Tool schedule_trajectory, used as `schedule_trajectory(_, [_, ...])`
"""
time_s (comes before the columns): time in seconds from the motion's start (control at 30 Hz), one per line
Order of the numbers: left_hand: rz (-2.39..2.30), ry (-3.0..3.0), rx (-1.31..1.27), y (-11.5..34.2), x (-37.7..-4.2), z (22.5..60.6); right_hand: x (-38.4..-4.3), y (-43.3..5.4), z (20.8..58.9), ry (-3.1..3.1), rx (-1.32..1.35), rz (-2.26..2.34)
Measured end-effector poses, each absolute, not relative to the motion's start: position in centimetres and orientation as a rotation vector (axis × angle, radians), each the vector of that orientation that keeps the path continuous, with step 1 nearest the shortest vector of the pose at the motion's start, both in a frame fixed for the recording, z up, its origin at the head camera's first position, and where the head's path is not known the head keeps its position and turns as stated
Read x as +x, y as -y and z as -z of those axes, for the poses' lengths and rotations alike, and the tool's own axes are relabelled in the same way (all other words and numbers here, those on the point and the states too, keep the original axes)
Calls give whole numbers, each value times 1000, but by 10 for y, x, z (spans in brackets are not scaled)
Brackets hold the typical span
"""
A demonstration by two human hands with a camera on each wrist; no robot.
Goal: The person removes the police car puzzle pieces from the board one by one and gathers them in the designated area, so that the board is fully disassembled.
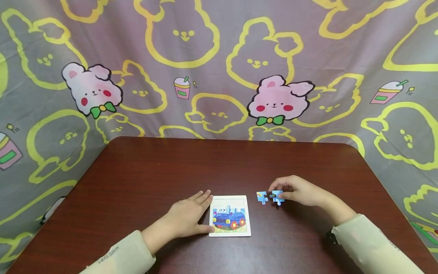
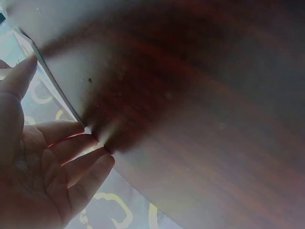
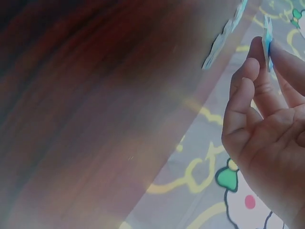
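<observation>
A square jigsaw puzzle with a white frame (image 1: pixel 230 197) lies on the table, its lower part filled by a blue cartoon vehicle picture (image 1: pixel 228 221). Along its left edge rests my left hand (image 1: pixel 188 217), fingers straight and spread, thumb at the near corner. To the right of the frame, my right hand (image 1: pixel 302 192) pinches a light blue puzzle piece (image 1: pixel 278 195) between thumb and fingers. The right wrist view shows this piece (image 3: pixel 267 45) edge-on in the pinch, raised off the table. Just left of it lies another blue puzzle piece (image 1: pixel 261 196) with an orange mark.
The dark reddish-brown table (image 1: pixel 164 167) has rounded far corners. A curtain (image 1: pixel 212 76) with yellow bear outlines and pink rabbit faces hangs behind it and along both sides.
</observation>
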State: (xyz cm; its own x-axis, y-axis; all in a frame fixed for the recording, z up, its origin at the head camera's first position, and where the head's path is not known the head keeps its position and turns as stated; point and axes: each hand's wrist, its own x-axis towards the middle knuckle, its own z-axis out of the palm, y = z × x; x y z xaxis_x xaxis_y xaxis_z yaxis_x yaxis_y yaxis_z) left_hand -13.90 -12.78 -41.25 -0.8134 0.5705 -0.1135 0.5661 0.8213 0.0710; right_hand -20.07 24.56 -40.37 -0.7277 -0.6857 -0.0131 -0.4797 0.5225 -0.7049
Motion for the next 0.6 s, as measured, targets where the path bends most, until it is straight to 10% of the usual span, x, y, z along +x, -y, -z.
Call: schedule_trajectory(0.6, [-54,-2871,898,128,-139,412,-199,-284,407,-2576,-890,989])
